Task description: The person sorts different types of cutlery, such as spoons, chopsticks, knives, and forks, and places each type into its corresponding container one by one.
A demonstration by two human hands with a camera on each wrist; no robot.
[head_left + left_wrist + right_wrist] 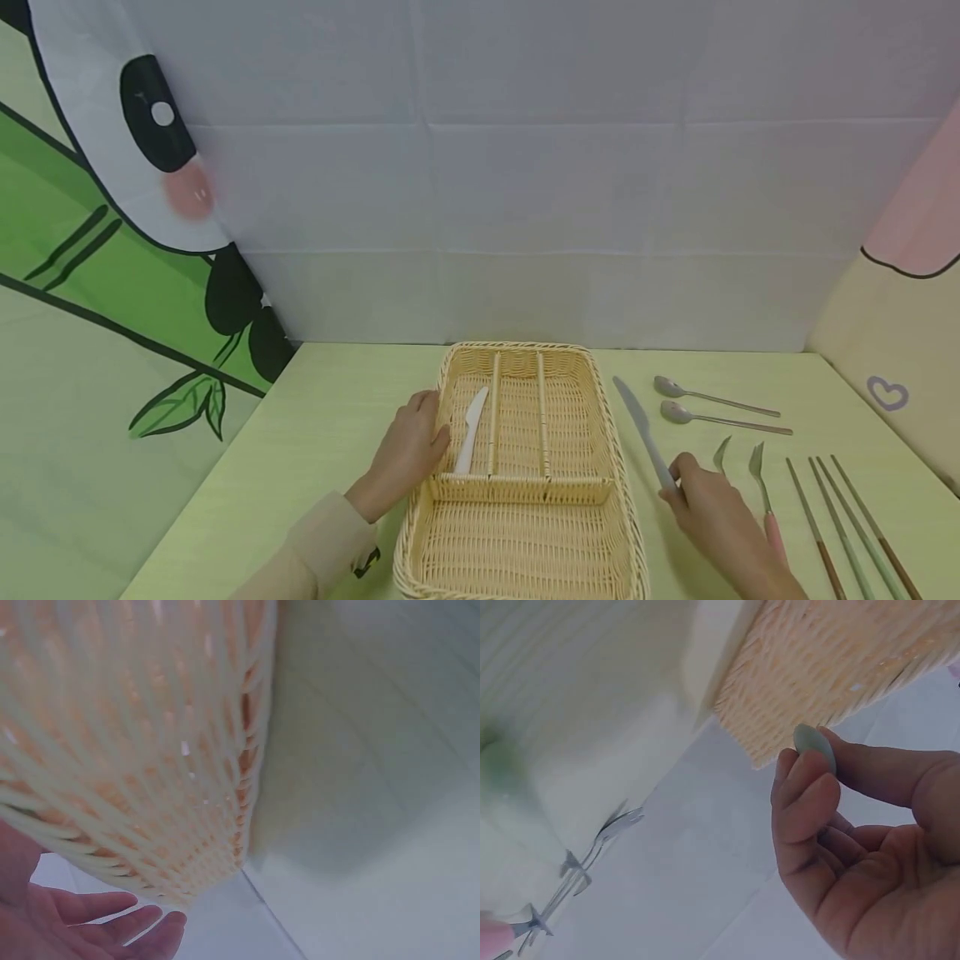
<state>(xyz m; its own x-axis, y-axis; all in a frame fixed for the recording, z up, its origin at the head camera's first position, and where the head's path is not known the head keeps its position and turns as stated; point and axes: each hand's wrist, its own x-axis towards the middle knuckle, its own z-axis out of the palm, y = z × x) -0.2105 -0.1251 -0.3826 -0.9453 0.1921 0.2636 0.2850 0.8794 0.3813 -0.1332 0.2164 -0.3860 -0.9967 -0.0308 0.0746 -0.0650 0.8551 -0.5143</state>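
Four chopsticks [813, 525] lie close by, right of the forks [776, 537]; the right hand [712, 508] pinches a grey knife [643, 425] in closed fingers — blade just right of the wicker basket [521, 490]; the left hand [405, 450] rests relaxed fingers on the basket's left rim; the far-left compartment holds a white knife [471, 429] — two spoons [678, 412] lie beyond the forks

Screened tabletop nook [315, 417], cartoon-printed cloth backdrop [525, 175]
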